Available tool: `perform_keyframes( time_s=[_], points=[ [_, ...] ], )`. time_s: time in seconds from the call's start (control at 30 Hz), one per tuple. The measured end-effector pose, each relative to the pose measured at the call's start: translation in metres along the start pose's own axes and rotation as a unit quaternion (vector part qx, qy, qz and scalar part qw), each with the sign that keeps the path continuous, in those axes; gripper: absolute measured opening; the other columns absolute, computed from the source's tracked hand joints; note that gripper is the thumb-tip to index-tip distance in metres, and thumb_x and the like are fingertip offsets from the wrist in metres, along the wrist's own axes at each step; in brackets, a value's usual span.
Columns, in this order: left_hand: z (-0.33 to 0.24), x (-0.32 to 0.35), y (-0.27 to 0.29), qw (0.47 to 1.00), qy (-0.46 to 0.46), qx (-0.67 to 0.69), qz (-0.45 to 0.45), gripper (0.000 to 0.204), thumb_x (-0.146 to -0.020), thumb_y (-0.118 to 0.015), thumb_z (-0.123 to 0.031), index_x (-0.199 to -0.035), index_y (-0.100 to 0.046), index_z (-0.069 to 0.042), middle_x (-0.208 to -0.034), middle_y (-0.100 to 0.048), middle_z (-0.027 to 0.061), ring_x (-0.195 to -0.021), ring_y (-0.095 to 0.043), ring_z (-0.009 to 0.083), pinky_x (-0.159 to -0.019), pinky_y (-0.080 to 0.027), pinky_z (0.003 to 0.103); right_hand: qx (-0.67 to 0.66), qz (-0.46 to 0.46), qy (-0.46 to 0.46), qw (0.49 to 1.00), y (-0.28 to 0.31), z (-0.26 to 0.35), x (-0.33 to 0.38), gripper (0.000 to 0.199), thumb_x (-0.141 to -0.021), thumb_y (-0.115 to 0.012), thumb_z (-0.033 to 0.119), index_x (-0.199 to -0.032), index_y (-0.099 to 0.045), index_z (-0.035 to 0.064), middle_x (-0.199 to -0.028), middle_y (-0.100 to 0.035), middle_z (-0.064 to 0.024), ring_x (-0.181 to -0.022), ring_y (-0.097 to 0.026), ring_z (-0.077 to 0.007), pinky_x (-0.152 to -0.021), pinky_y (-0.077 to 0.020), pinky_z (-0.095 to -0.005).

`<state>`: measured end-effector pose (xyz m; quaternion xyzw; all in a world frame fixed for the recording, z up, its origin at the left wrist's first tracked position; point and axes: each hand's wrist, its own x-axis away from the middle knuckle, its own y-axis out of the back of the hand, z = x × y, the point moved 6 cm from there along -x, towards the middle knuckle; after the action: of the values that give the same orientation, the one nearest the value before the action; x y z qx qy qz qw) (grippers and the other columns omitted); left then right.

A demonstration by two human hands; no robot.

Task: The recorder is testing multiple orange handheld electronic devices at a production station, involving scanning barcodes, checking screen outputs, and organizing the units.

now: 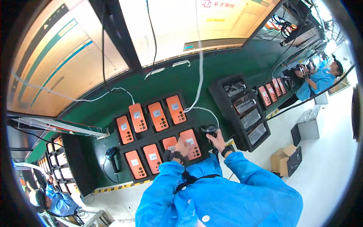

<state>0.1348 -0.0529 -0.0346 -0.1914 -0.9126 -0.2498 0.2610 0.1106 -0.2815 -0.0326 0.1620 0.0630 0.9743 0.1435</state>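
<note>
Several orange phones lie backs up in two rows in a black foam tray (141, 142), each with a white label and dark camera lenses. My left hand (183, 147) lies over the front row, fingers stretched out at the left edge of the rightmost phone (191, 144). Partly under that hand is the neighbouring phone (169, 143). Just right of the tray, my right hand (217, 142) is closed round a black handheld barcode scanner (208, 129), its grip mostly hidden. White cables run to the back-row phone (175, 109) at the right and the phone (137, 117) further left.
Left of the tray stands another barcode scanner (111, 156). A black tray (242, 109) with dark-screened phones is at the right, more orange phones (270, 94) beyond. Large lit screens (189, 26) line the back. People work at far right (317, 81) and lower left (60, 200).
</note>
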Motion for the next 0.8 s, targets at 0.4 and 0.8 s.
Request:
perform_keyframes(
  time_s=[0.4,0.8],
  points=[
    [0.003,-0.047,-0.013,0.966,0.075,0.095,-0.230,0.037,-0.066,-0.067,-0.021,-0.088,-0.060,0.008,-0.083,-0.064,0.0208,-0.079,-0.063,0.0314,-0.072,-0.049,0.040,0.215,-0.215,0.196,0.932,0.024,0.046,-0.046,0.032,-0.091,-0.039,0.029,-0.082,-0.055,0.0025,-0.077,-0.054,-0.0140,-0.081,-0.050,-0.0328,-0.072,-0.0381,-0.0398],
    [-0.031,0.014,0.022,0.981,-0.159,-0.045,-0.102,0.034,-0.071,-0.069,-0.030,-0.097,-0.063,-0.008,-0.052,-0.043,0.0033,-0.048,-0.042,0.0154,-0.045,-0.034,0.032,0.047,0.225,0.182,0.956,-0.062,0.112,0.001,0.019,-0.085,-0.059,0.017,-0.092,-0.065,0.0009,-0.083,-0.065,-0.0059,-0.071,-0.058,-0.0082,-0.064,-0.0458,-0.0233]
  ],
)
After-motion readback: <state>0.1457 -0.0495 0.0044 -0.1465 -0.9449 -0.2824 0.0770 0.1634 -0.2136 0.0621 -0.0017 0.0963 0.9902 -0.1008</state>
